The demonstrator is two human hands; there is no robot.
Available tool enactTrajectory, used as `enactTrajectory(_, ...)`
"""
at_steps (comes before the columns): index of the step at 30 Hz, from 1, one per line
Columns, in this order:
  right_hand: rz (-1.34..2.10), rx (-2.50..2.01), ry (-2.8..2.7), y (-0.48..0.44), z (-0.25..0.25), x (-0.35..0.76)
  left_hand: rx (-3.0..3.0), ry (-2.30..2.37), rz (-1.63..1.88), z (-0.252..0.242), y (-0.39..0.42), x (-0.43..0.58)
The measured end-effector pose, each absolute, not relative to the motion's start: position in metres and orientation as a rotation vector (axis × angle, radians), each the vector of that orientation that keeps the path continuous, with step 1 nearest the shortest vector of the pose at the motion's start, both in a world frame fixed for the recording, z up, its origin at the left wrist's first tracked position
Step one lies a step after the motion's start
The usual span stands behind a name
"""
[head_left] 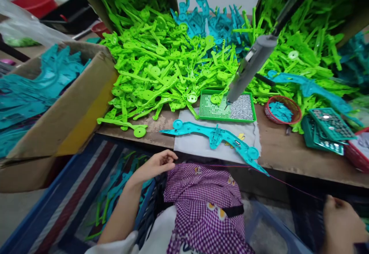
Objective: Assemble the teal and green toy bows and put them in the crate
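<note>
A thin pink cord (284, 181) runs across my lap below the table edge. Its right end is pinched in my right hand (341, 219), at the lower right. My left hand (160, 163) is at the table's front edge with fingers curled near the cord's left end; whether it grips the cord is too small to tell. A long curved blue plastic part (215, 134) lies on a white cloth (187, 144) in front of me, its right tip past the table edge. Above it hangs a grey electric screwdriver (249, 65), its tip over a green tray of screws (242, 108).
Lime-green parts (161, 62) are heaped across the table, with blue parts (219, 25) behind. A cardboard box (86, 92) of blue parts stands left. At right are a red basket (298, 117) and stacked green trays (331, 125). A blue-rimmed bin (66, 181) sits lower left.
</note>
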State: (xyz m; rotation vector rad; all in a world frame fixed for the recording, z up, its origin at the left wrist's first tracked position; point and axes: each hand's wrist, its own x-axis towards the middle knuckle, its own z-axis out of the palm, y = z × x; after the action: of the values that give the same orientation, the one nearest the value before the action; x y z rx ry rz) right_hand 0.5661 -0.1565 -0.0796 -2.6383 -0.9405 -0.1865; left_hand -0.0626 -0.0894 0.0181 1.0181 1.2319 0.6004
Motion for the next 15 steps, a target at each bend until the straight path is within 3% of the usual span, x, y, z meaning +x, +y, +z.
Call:
enactTrajectory(3, -0.215, -2.71, -0.769, -0.158, -0.058, 0.521, 0.921, 1.253, 0.665, 0.019, -0.091, -0.055)
enactTrajectory(5, -0.385, -2.346, -1.054, -0.155, -0.034, 0.459, 0.771, 1.252, 0.755, 0.013, -0.092, -0.033)
enactTrajectory(10, 0.452, -1.208, -1.964, -0.133, 0.005, 0.259, 0.33, 0.948, 0.883, -0.001, -0.093, 0.037)
enactTrajectory(15, 0.47, -0.973, -1.78, -0.107, 0.0, 0.165, 0.034, 0.851, 1.074, 0.007, -0.097, 0.054)
